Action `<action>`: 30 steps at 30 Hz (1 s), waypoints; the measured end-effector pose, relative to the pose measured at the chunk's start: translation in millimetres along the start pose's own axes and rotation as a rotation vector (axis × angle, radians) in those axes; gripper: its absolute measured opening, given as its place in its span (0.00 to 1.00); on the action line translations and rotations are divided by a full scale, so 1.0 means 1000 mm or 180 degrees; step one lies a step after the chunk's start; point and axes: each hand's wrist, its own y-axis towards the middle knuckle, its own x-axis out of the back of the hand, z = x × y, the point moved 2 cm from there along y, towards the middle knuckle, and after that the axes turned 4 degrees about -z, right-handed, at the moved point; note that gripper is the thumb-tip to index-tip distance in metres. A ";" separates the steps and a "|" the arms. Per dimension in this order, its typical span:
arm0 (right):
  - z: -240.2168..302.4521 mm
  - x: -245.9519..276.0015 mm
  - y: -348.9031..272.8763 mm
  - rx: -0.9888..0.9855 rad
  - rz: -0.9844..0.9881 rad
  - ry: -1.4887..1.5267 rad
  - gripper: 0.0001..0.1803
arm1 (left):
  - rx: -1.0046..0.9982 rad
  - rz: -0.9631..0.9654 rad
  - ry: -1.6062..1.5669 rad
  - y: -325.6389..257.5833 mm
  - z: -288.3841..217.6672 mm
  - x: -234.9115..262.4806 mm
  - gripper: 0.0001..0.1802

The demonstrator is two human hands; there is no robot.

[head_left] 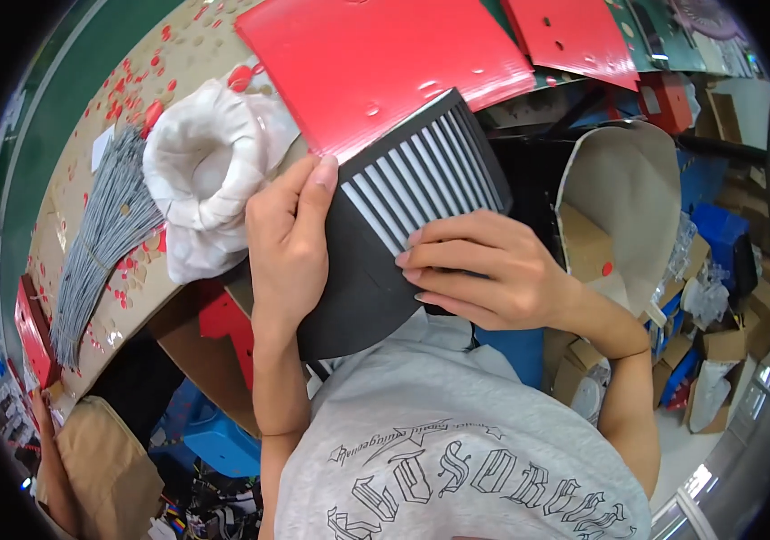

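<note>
Tilted in front of my body is a black slotted panel (490,167) with a row of pale white-grey strips across its face. My left hand (290,238) is closed, its thumb and forefinger pinching at the panel's left corner beside a red sheet. From the right, my right hand (497,270) reaches over the near edge; its curved fingertips press on the lower ends of the strips, and its palm side is hidden. Below the panel, between my forearms, spreads a dark rounded black surface (349,301). Red glossy sheets (385,54) lie just beyond the panel.
To the left, a white cloth bag (205,171) with a rolled rim stands on the brown table (156,301). Beside it lies a bundle of grey ties (102,243) among red scraps. A pale open container (623,193) and cartons stand right. Another person's arm (57,472) shows lower left.
</note>
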 end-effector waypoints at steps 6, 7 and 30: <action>0.001 -0.005 -0.018 -0.0722 -0.0185 0.0471 0.10 | 0.0078 0.0003 -0.0675 -0.009 0.007 -0.014 0.17; 0.004 -0.005 -0.017 -0.0772 -0.0141 0.0508 0.10 | 0.0091 -0.0035 -0.0680 -0.012 0.006 -0.013 0.17; -0.042 0.054 0.077 -0.0537 0.0598 0.0565 0.04 | -0.1442 0.0385 0.1380 -0.029 0.002 -0.014 0.06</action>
